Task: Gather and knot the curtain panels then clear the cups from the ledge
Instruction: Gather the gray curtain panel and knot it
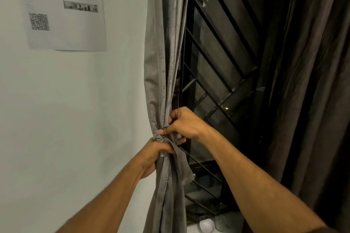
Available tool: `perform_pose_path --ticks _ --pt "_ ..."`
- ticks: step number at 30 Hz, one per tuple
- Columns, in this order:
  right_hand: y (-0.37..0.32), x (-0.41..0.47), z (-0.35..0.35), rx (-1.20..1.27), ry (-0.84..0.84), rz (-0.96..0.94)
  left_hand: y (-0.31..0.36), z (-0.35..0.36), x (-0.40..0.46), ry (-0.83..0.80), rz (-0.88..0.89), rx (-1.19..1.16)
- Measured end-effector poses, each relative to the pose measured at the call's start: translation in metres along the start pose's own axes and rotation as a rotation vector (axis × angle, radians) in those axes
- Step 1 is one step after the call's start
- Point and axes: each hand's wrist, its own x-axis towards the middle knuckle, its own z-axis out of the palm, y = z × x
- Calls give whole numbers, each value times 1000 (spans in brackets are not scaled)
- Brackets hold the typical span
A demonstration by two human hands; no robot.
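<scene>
A grey curtain panel (162, 53) hangs beside the window, bunched into a narrow bundle at mid height. My left hand (151, 157) grips the bundle from the left, just below the pinch. My right hand (184, 123) pinches the fabric at the gathered spot, thumb pressed against the folds. A short loose tail of cloth (182, 168) hangs down right of the bundle. A second, dark brown curtain panel (312, 81) hangs loose on the right. At the bottom, a white cup (206, 225) sits on the ledge beside a clear glass cup (221, 223).
A black metal window grille (217, 47) with slanted bars fills the gap between the panels. A printed sheet with a QR code (62, 7) is stuck to the white wall (75, 109) on the left.
</scene>
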Motion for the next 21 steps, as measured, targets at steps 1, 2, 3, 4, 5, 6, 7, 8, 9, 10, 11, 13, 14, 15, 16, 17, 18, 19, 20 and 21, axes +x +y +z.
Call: perform_pose_path --ticks 1,2,3,4,5,6,7,8,9,10,11,13,14,15,16,17,18,19,20,21 --pt "-2 -2 -4 -39 3 -35 0 1 -1 1 -12 -28" --pt "0 -6 -8 -1 -3 -54 1 4 -2 5 -39 -50" --pt "4 -10 -11 84 19 -69 1 5 -3 8 -70 -76" --pt "11 -12 -15 171 75 -86 2 5 -4 -4 -89 -98" --pt "20 -12 -20 226 144 -77 3 6 -5 -8 -114 -88" --pt "26 -13 -24 202 181 -42 3 8 -7 -9 -129 -65" --pt "31 -15 -26 127 152 2 5 10 -8 -7 -138 -35" --pt "35 -18 -26 32 71 35 6 10 -9 -2 -147 -9" --pt "38 -21 -25 -70 -17 46 6 10 -7 13 -156 1" --pt "39 -24 -24 -160 -70 39 6 7 -4 9 -157 -5" --pt "39 -27 -23 -226 -83 26 5 5 -2 4 -165 -5" --pt "40 -28 -22 -315 -71 10 2 1 2 43 -192 40" --pt "40 -27 -19 -365 -46 3 1 0 3 85 -187 71" --pt "42 -27 -16 -422 -2 -11 0 0 4 135 -180 100" --pt "44 -27 -12 -464 62 -21 1 1 4 174 -155 129" --pt "48 -28 -7 -470 128 -19 0 2 5 213 -113 183" --pt "52 -30 -1 -434 189 -10 0 4 4 256 -54 266" --pt "57 -32 5 -363 246 1 -3 6 3 333 4 387" --pt "66 -34 11 -267 295 12 -8 6 0 456 53 508" --pt "74 -34 18 -163 338 21 -15 6 -3 575 83 572"
